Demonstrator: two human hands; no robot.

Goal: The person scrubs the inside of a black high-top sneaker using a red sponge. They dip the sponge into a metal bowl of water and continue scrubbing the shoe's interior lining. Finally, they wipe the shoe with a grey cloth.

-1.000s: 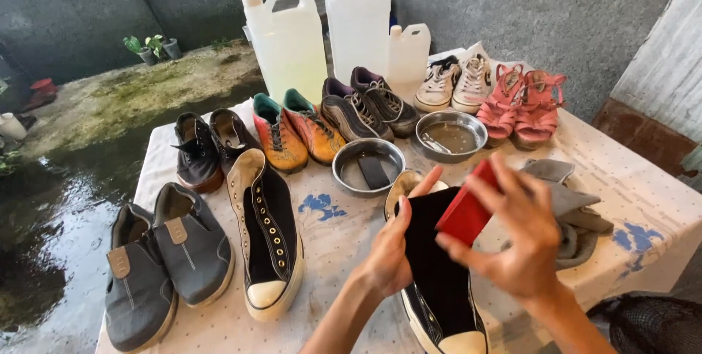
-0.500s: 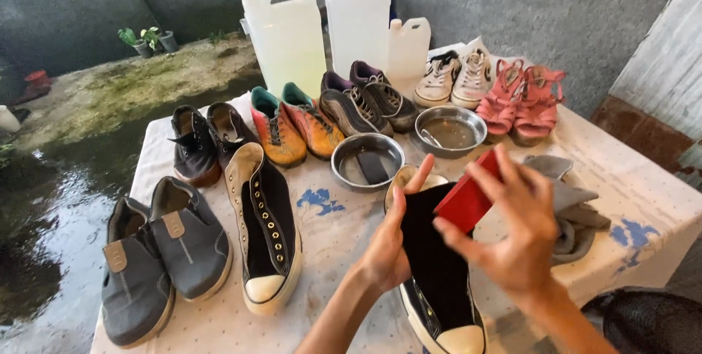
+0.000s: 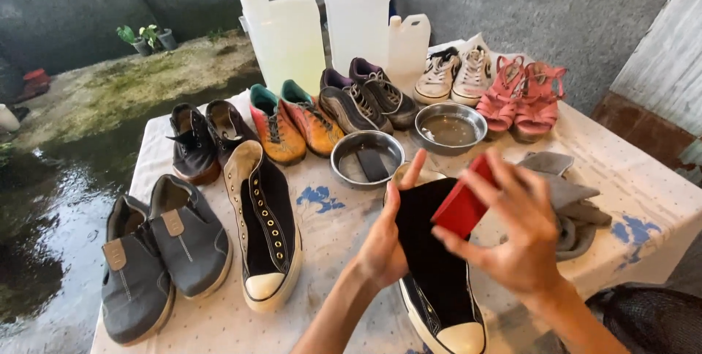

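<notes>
Between the hands, on the bench [image 3: 629, 200], a black canvas sneaker [image 3: 437, 266], light and floppy-walled, is steadied at its collar by the left hand [image 3: 384, 240], while the right hand [image 3: 521, 233] pinches a soft red sponge [image 3: 462, 204] against it.

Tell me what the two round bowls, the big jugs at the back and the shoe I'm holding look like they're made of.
Bowls: likely stainless steel, grey with a dull sheen.
Jugs: translucent white plastic, with moulded handles and caps.
Shoe: matte black fabric upper, probably canvas, with a glossy off-white toe cap that looks like rubber. The left hand steadies it; the right hand holds a red block, material unclear.
</notes>
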